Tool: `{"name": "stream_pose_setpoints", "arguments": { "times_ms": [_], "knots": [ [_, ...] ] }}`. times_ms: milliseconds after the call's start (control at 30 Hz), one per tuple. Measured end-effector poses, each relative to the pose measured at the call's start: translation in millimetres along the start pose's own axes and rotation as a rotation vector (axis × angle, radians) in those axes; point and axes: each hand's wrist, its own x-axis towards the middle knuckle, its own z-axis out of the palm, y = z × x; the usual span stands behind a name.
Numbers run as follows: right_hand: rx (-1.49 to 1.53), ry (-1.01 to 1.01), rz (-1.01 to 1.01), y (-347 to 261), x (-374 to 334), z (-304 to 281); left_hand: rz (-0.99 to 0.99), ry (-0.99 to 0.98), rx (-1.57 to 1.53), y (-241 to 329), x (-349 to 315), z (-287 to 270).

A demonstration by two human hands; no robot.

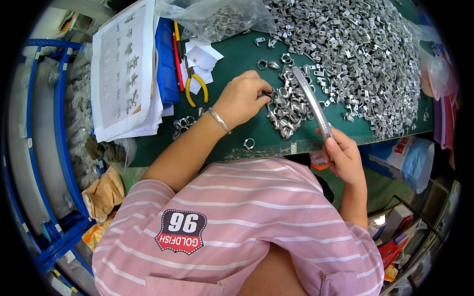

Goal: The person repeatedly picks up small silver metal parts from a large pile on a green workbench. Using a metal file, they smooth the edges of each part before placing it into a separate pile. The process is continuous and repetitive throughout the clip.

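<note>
Picking from the small heap of metal rings [285, 106], my left hand [242, 97] pinches one at its edge, while my right hand [340, 155] grips a slim metal rod [312, 102] – it looks bare, and the big pile of clips [365, 54] sits untouched, so I judge most is left.

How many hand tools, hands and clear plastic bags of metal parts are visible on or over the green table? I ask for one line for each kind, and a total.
Yellow-handled pliers: 1
Long metal rod, held in the right hand: 1
Hands (the left hand is picking at the metal rings): 2
Clear bag of metal parts: 1
Total: 5
</note>
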Motion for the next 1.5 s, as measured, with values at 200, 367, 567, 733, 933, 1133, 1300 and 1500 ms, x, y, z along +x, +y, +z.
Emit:
{"name": "stream_pose_setpoints", "arguments": {
  "times_ms": [200,367,567,733,933,1133,1300,1500],
  "knots": [
    [-0.079,-0.005,-0.01,2.0,0.3,2.3,-0.11,0.049,-0.246,2.2,-2.1,-4.7],
    [-0.092,-0.02,-0.003,3.0,3.2,1.9,-0.237,0.013,-0.7,11.7,-10.1,-15.2],
    [-0.089,-0.025,-0.002,2.5,4.3,3.3,-0.103,0.093,-0.65,13.7,-14.4,-15.3],
    [-0.071,-0.023,0.002,4.4,3.6,3.0,-0.03,0.146,-0.602,16.6,-16.1,-15.8],
    [-0.079,-0.033,0.012,3.0,3.1,4.4,-0.01,0.178,-0.569,17.6,-17.3,-15.4],
    [-0.08,-0.039,0.017,2.3,3.8,5.0,-0.066,0.216,-0.473,26.6,-18.5,-16.6],
    [-0.075,-0.042,0.014,2.5,4.6,5.1,-0.042,0.229,-0.401,29.2,-17.4,-16.3],
    [-0.079,-0.045,0.011,2.3,5.4,4.1,-0.015,0.221,-0.382,28.8,-17.0,-16.6]
  ]
}}
